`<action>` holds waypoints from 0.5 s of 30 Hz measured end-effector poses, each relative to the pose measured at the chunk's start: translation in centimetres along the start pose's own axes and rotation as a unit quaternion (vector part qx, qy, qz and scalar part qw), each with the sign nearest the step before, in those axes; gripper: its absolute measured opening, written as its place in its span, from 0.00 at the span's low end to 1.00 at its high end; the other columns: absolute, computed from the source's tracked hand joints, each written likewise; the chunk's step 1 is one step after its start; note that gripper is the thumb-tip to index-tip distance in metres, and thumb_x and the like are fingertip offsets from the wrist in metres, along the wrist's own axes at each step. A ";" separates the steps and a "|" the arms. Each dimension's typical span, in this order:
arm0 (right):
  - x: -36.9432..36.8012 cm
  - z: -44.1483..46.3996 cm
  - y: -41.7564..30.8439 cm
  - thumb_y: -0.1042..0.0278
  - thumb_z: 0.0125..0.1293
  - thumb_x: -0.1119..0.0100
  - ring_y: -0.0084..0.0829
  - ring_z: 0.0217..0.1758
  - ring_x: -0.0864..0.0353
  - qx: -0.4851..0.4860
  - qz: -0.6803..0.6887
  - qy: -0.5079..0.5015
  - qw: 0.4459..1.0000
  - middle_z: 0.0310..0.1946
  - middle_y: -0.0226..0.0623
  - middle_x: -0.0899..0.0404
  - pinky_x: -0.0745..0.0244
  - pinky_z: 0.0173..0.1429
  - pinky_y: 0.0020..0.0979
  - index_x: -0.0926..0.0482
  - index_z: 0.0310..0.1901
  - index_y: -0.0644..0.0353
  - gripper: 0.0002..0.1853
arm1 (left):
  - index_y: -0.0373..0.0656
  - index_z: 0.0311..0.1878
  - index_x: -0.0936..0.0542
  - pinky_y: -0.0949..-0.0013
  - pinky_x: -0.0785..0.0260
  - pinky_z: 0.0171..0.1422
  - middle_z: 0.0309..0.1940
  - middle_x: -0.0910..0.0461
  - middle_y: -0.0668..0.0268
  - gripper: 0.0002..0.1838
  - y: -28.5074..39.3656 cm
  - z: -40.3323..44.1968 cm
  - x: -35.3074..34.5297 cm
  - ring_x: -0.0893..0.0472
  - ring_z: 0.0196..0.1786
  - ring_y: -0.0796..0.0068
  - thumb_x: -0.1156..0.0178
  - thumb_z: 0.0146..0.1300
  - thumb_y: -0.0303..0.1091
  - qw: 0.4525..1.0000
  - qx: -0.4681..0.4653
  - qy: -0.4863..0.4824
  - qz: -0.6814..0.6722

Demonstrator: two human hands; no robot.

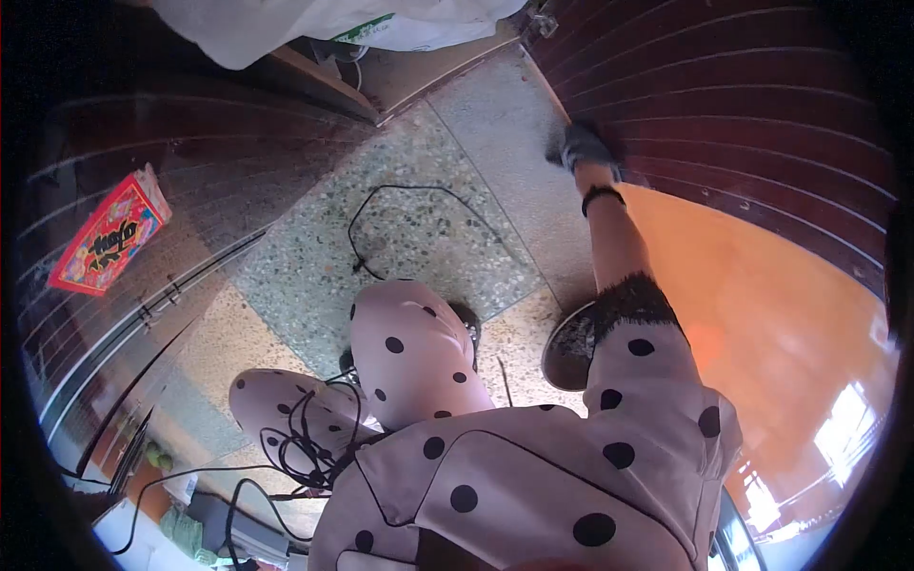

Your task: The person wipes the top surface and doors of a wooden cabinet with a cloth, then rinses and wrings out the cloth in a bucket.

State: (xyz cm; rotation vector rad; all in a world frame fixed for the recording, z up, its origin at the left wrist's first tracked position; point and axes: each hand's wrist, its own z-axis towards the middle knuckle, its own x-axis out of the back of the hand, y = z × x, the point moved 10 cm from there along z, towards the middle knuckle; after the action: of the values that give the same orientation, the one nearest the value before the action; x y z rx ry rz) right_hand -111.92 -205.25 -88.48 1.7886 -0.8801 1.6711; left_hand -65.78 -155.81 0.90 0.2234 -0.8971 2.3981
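Note:
My right hand [588, 152], in a dark grey glove with a black band at the wrist, reaches forward to the edge of a dark red slatted panel [733, 105]. It appears to touch that edge near the floor. Its fingers are dark and blurred, so their grip and anything in them cannot be made out. My left hand does not show. A tangled bundle of black cable [319, 443] lies by my bent legs on the left, and a thin black cord [419, 187] curves across the speckled floor [409, 152] ahead of my knees.
On the right spreads a glossy orange surface [743, 276] with bright reflections. A dark panel [228, 143] on the left bears a red paper decoration [114, 233]. White plastic bags [286, 24] hang over a wooden edge at the top. Cables and small items crowd the lower left.

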 end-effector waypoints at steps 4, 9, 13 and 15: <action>10.0 -7.2 -0.3 0.58 0.72 0.64 0.42 0.69 0.36 -0.123 0.011 -0.190 0.974 0.65 0.46 0.34 0.45 0.73 0.38 0.30 0.62 0.59 0.23 | 0.24 0.50 0.26 0.52 0.29 0.47 0.42 0.21 0.42 0.31 0.8 0.0 -0.5 0.22 0.41 0.45 0.65 0.76 0.48 1.000 -0.013 0.009 -0.017; 23.1 -9.1 -0.7 0.56 0.70 0.60 0.47 0.67 0.35 -0.067 -0.021 0.003 0.998 0.64 0.47 0.32 0.43 0.71 0.46 0.28 0.61 0.55 0.23 | 0.25 0.50 0.26 0.52 0.29 0.47 0.41 0.21 0.42 0.30 1.0 0.1 -0.1 0.22 0.41 0.45 0.65 0.76 0.48 0.998 -0.030 0.036 -0.044; 41.4 -10.5 -7.3 0.63 0.63 0.52 0.43 0.53 0.22 0.075 -0.182 0.131 0.972 0.48 0.43 0.19 0.30 0.56 0.48 0.20 0.47 0.51 0.14 | 0.26 0.50 0.25 0.52 0.30 0.48 0.41 0.21 0.43 0.29 -0.4 0.0 0.2 0.22 0.42 0.44 0.64 0.76 0.47 0.998 -0.057 0.020 -0.036; 46.9 -11.1 -6.6 0.64 0.62 0.51 0.43 0.47 0.20 0.005 -0.211 0.074 0.975 0.42 0.42 0.18 0.27 0.49 0.47 0.19 0.44 0.50 0.13 | 0.28 0.50 0.24 0.52 0.32 0.51 0.41 0.21 0.44 0.25 0.8 0.1 -0.4 0.23 0.45 0.44 0.61 0.76 0.44 0.991 -0.130 0.012 -0.038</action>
State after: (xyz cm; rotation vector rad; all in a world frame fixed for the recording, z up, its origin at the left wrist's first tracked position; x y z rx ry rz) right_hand -113.05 -197.36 -40.53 1.6870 -0.3910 1.5039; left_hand -65.91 -156.48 0.39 0.1260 -1.1548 2.1825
